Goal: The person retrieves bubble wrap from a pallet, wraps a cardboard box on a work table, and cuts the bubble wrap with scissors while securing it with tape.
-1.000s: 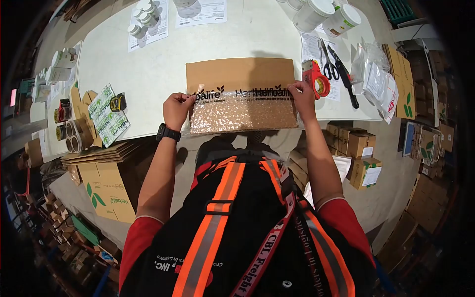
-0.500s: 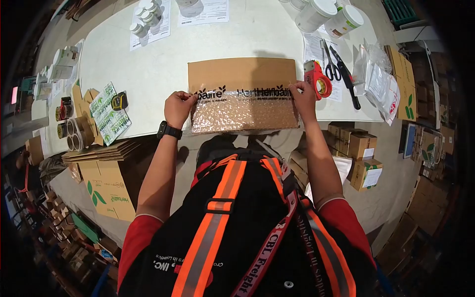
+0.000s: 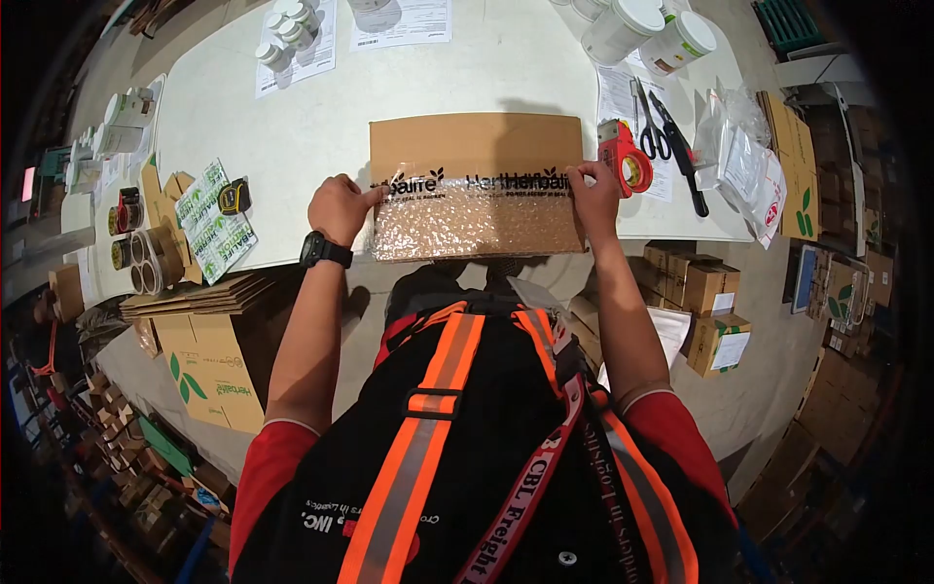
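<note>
A flat brown cardboard piece [image 3: 477, 138] lies at the table's near edge. Bubble wrap [image 3: 477, 226] covers its near half, with clear tape [image 3: 457, 183] printed in black letters across the wrap's far edge. At the tape's left end is my left hand [image 3: 341, 208], thumb toward the cardboard's left edge and fingers curled. My right hand [image 3: 595, 195] pinches the tape's right end at the cardboard's right edge. Just right of it rests a red tape dispenser [image 3: 623, 156]. Scissors [image 3: 650, 127] and a black knife [image 3: 683, 156] lie beyond the dispenser.
White tubs [image 3: 621, 29] stand at the back right, small white bottles [image 3: 292, 29] on papers at the back left. Plastic bags [image 3: 744, 161] lie at the right edge. A tape measure [image 3: 233, 198] rests on printed sheets at left. Boxes [image 3: 720, 341] stand on the floor.
My left hand has shifted slightly left, and the tape's left end has lifted or wrinkled a little. My right hand stays at the right end.
</note>
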A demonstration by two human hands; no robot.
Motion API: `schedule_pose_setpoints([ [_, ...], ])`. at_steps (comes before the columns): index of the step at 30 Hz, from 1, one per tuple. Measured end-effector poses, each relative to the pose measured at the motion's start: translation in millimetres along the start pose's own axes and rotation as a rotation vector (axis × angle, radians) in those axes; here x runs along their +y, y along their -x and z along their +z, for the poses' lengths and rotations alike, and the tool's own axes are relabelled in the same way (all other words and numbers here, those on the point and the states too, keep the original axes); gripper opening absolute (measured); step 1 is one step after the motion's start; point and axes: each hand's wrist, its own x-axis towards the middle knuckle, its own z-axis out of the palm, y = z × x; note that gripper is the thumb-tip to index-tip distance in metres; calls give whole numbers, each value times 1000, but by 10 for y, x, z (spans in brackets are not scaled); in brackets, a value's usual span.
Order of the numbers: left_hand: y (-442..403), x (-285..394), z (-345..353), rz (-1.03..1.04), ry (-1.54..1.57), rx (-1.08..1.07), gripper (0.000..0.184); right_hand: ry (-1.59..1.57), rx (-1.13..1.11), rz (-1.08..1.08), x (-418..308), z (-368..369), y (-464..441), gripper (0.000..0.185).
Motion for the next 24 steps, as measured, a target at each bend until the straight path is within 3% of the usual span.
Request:
schedule_pose_setpoints([
  [2, 13, -178, 88, 186, -55, 227, 45, 154, 207, -97, -91, 0, 29, 34],
  [3, 29, -249, 167, 296, -14, 349, 47, 354, 151, -87, -172, -46, 58, 45],
  [4, 65, -161, 191, 472, 73, 517, 46, 365, 170, -247, -291, 10, 59, 42],
  [5, 186, 110, 176, 564, 286, 503, 45, 377, 186, -403, -419, 104, 102, 39],
  [6, 288, 346, 186, 557, 376, 198, 46, 388, -16, -383, -589, 229, 205, 44],
  [8, 482, 644, 441, 757, 119, 123, 64, 471, -164, -508, -713, 629, 427, 51],
  [9, 453, 587, 623, 719, 28, 111, 69, 568, -304, -630, -733, 726, 467, 59],
  [10, 425, 533, 745, 681, -61, 94, 75, 568, -304, -637, -744, 673, 452, 59],
  [13, 375, 251, 644, 491, -127, 157, 83, 694, -302, -425, -438, 348, 334, 74],
  [15, 342, 71, 565, 466, -99, 165, 84, 700, -275, -397, -283, 75, 271, 75],
  [20, 297, 103, 573, 395, -172, 222, 86, 702, -135, -304, -108, 55, 266, 71],
  [22, 241, 289, 551, 540, -49, 219, 83, 658, -18, -327, -289, 114, 365, 62],
  [24, 151, 533, 549, 691, -24, 169, 77, 284, -16, -377, -653, 49, 550, 42],
])
